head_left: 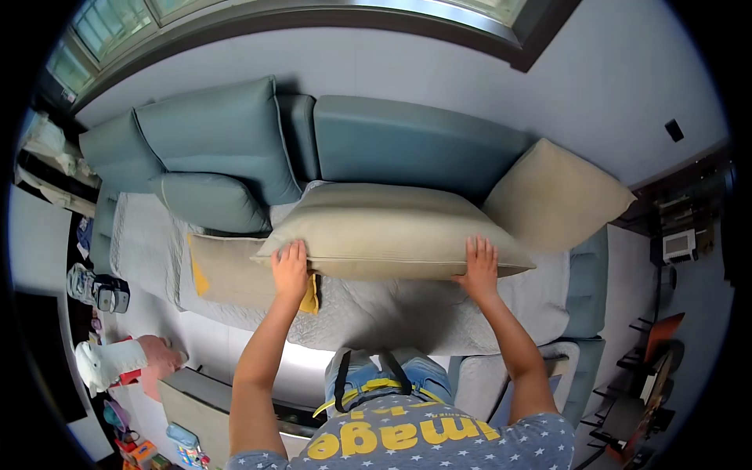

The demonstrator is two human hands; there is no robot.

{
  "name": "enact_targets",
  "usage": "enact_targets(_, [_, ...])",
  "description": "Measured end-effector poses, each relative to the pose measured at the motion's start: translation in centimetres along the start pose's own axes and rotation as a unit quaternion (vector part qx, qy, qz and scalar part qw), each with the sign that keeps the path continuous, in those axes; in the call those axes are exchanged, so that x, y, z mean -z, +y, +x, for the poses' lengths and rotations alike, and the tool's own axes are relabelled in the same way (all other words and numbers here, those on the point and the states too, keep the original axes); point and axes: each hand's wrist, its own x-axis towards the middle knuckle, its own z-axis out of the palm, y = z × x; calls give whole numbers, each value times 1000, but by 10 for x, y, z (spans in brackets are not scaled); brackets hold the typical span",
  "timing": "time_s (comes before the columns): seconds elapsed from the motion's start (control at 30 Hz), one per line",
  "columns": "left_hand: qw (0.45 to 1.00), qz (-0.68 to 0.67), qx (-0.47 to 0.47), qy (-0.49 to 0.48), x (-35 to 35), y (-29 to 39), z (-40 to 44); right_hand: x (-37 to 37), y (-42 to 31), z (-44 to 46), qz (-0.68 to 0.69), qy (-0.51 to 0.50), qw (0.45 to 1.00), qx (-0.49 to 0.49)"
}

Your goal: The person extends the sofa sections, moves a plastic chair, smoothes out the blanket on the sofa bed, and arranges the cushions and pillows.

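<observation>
A large beige cushion (392, 227) lies lengthwise across the sofa seat in front of the backrest, with a shadow below its front edge. My left hand (291, 270) grips this edge near the left end, fingers over the top. Toward the right end, my right hand (479, 266) holds the same edge, its fingers on the upper face and its thumb pointing inward along the seam. The cushion's underside is hidden. Just left of my left hand, a flatter beige pillow with yellow corners (235, 266) is partly covered by the cushion.
The teal sofa (423, 137) stands against the wall under a window, with a quilted grey cover (376, 313) over its seat. Another beige cushion (556, 196) leans at the right, a teal pillow (211, 202) at the left. A low table (211, 407) and plush toy (117, 364) are lower left.
</observation>
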Motion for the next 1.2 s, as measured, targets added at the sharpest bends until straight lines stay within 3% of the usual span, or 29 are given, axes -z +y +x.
enact_targets(0.17, [994, -36, -61, 87, -17, 2, -22, -25, 48, -28, -15, -14, 998, -57])
enact_targets(0.33, [969, -130, -121, 169, 24, 29, -31, -55, 122, -31, 42, 133, 981, 135])
enact_targets(0.5, [963, -167, -127, 171, 113, 21, -68, 94, 105, -76, 54, 170, 960, 217])
enact_targets(0.6, [961, -176, -155, 145, 118, 7, -93, 131, 77, -142, 20, 167, 961, 218])
enact_targets(0.93, [873, -243, -424, -5, 121, 53, -105, 172, -22, -414, -25, 63, 997, -42])
enact_targets(1.03, [815, -239, -526, -30, 134, 117, -105, 179, -38, -505, -28, 19, 989, -144])
enact_targets(1.2, [735, -257, -627, -16, 159, 227, -117, 195, -77, -604, -68, 43, 958, -274])
